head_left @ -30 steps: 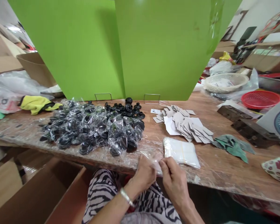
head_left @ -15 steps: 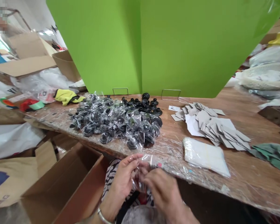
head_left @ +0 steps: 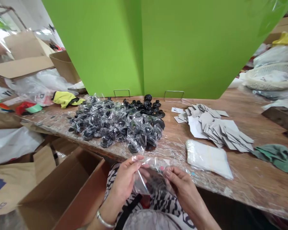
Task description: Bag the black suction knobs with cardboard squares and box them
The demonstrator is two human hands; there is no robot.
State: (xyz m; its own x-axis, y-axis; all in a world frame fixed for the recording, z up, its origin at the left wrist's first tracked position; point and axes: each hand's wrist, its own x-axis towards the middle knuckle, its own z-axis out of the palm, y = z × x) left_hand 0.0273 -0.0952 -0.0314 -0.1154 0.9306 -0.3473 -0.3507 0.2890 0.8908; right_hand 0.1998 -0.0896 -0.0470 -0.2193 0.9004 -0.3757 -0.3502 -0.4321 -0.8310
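Observation:
A clear plastic bag (head_left: 144, 182) is stretched between my two hands in front of the table's edge, above my lap. My left hand (head_left: 126, 179) pinches the bag's left side between thumb and fingers. At the right side, my right hand (head_left: 181, 182) grips it with thumb and fingertips. Dark shapes show through the film; I cannot tell whether anything is inside. Just beyond my hands lies a heap of black round ridged parts wrapped in clear plastic (head_left: 108, 124). Bare black parts (head_left: 147, 105) sit behind it. Right of my hands is a stack of flat clear bags (head_left: 209, 159).
Grey card pieces (head_left: 216, 127) lie scattered at the right, with a green cloth (head_left: 278, 156) beside them. A tall green board (head_left: 182, 48) stands at the back. An open cardboard box (head_left: 60, 188) sits below the table at left. Yellow gloves (head_left: 66, 99) lie back left.
My right hand has moved right, away from my left hand, and the plastic bag that was bunched between them is now spread out. My left hand has hardly moved.

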